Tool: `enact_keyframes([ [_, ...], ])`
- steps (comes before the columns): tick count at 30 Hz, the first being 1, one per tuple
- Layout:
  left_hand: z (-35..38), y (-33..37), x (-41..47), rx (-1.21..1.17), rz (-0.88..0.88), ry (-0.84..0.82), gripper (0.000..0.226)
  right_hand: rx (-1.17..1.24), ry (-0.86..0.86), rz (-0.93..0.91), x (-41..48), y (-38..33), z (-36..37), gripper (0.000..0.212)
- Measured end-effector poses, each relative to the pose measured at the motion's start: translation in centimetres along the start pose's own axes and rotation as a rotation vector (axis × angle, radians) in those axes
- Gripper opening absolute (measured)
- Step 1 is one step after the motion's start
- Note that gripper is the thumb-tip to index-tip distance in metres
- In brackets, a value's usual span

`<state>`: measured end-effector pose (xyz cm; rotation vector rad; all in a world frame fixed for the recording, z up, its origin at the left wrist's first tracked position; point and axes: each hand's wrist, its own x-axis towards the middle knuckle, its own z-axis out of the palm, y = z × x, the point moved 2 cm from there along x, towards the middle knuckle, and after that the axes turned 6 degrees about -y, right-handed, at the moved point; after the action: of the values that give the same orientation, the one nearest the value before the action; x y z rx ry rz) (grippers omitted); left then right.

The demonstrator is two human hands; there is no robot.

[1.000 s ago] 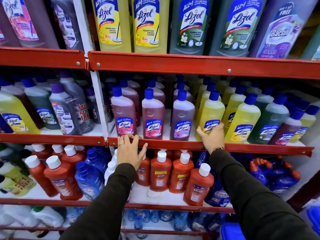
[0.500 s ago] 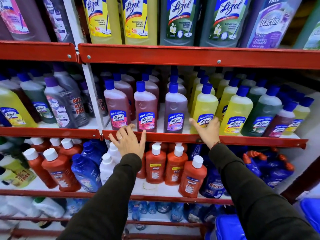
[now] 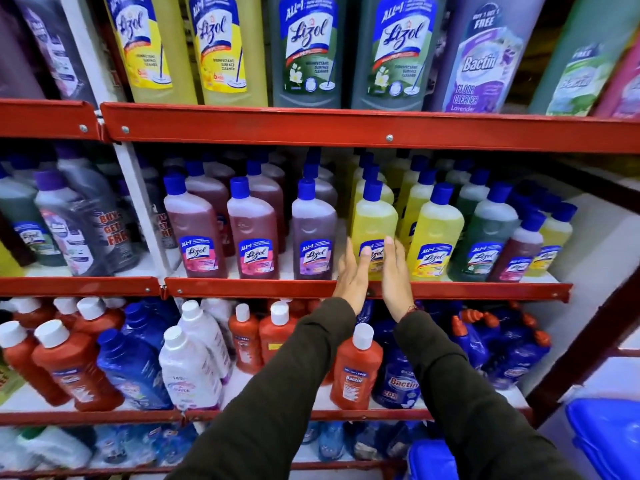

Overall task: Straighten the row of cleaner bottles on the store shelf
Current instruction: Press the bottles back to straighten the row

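A row of blue-capped cleaner bottles stands on the middle red shelf: two pink ones, a purple one, two yellow ones, then green and dark ones to the right. My left hand and my right hand are raised flat on either side of the front yellow bottle. The fingers are straight and reach its lower label. Whether the palms press its sides I cannot tell. A second yellow bottle stands just right of my right hand.
Large bottles fill the top shelf. The lower shelf holds orange bottles, a white one and blue ones. A white upright divides the bays. A blue plastic bin sits at the lower right.
My left hand left the shelf edge below the pink bottles and moved right to the yellow bottle. My right hand turned edge-on at its other side. The view shifted closer.
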<state>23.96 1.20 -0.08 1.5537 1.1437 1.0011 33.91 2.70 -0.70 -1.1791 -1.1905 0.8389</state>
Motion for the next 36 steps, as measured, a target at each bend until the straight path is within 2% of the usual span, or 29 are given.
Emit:
enact_keyframes([
  [4,0.7,0.4,0.6,-0.010,-0.021,0.023,0.063,-0.023,-0.039,-0.004,-0.6,-0.1,-0.5,0.037],
  [8,1.0,0.2,0.9,-0.007,-0.040,0.016,0.063,-0.050,-0.090,0.007,-0.6,-0.2,-0.8,0.053],
  [14,1.0,0.1,0.7,-0.030,-0.030,0.003,0.063,-0.029,-0.134,0.016,-0.7,-0.7,-0.8,0.054],
  [18,0.6,-0.3,0.6,-0.067,-0.003,0.031,0.060,-0.022,-0.074,0.023,-0.7,0.2,-1.1,0.056],
  [20,0.1,-0.9,0.2,-0.034,0.086,0.127,0.055,-0.084,0.026,0.005,-1.2,0.5,-1.0,0.056],
  [23,-1.8,-1.8,-1.2,0.040,0.317,0.391,0.044,-0.096,0.204,-0.144,-2.4,0.4,0.0,0.036],
  [25,-3.4,-2.3,-1.8,0.098,0.411,0.584,0.040,-0.064,0.210,-0.263,-3.0,0.3,1.3,0.031],
  [27,-4.9,-2.4,-2.0,0.057,0.418,0.694,0.043,-0.043,0.094,-0.282,-3.0,0.2,3.1,0.033],
  [29,-6.2,-2.4,-1.8,-0.022,0.379,0.645,0.052,-0.018,-0.081,-0.217,-2.9,0.0,5.2,0.038],
  [31,-7.3,-2.6,-1.4,-0.075,0.312,0.484,0.056,0.019,-0.211,-0.161,-2.7,-0.1,7.2,0.048],
  [33,-8.0,-2.9,-1.0,-0.092,0.266,0.374,0.057,0.042,-0.242,-0.114,-2.6,-0.1,8.1,0.056],
  [36,-8.4,-3.3,-0.7,-0.116,0.244,0.320,0.059,0.100,-0.211,-0.081,-3.1,-0.6,8.3,0.061],
])
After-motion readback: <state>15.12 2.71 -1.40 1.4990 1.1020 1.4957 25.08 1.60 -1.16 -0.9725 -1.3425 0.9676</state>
